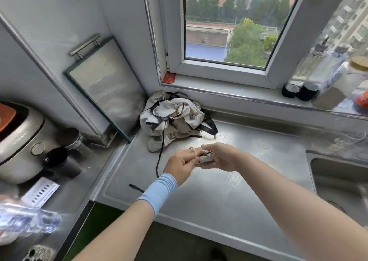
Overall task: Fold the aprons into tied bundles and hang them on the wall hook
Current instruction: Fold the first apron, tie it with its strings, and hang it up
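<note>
Tying off a small apron bundle (206, 156) over the middle of the table (229, 191).
The left hand (182, 164) and right hand (221, 157) met, both clamped on the bundle; spare aprons (173, 117) lay heaped at the back corner. Best to hold the roll tight while knotting.

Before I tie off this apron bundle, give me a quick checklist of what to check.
1. Grip on the bundle: ok, left hand and right hand both hold it over the counter.
2. Knot: cannot tell, fingers hide it.
3. Loose black strap: not ok, it trails from the apron pile across the counter past the left hand.
4. Remaining aprons: not ok, the pile lies crumpled in the corner.
5. Sight of the wall hook: cannot tell, none in view.
</note>
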The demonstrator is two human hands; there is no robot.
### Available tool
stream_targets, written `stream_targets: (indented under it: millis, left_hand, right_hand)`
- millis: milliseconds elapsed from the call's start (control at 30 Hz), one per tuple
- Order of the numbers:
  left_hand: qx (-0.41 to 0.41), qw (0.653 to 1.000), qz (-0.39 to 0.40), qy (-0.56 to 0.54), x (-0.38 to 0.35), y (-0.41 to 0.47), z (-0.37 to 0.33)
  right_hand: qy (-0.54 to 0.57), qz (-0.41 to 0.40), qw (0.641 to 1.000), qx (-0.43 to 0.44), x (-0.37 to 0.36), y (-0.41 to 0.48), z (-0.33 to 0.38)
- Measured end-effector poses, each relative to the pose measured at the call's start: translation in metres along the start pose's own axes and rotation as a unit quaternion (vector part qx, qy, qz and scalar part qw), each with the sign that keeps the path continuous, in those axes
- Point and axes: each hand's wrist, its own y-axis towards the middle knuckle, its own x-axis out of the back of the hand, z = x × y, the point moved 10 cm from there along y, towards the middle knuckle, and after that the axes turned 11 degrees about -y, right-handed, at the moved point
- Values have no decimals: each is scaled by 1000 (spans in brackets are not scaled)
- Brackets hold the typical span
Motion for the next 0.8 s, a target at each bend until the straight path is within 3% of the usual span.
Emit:
stream_targets:
  millis: [233,400,567,700,800]
  left_hand:
    - [119,987,-99,-39,-14,-7,41]
    - [232,958,-160,-47,-25,-23,77]
    - [278,940,-195,-37,-36,-45,109]
    - [289,941,-177,-9,-50,-44,117]
    - [285,946,-148,38,-59,-37,115]
  right_hand:
    - [-10,-70,996,61,25,23,-30]
    - [-17,-107,990,86,22,25,-59]
    - [4,-123,990,74,19,38,-99]
    - [103,-186,976,40,37,38,-124]
    - [254,-236,938,7,56,33,-138]
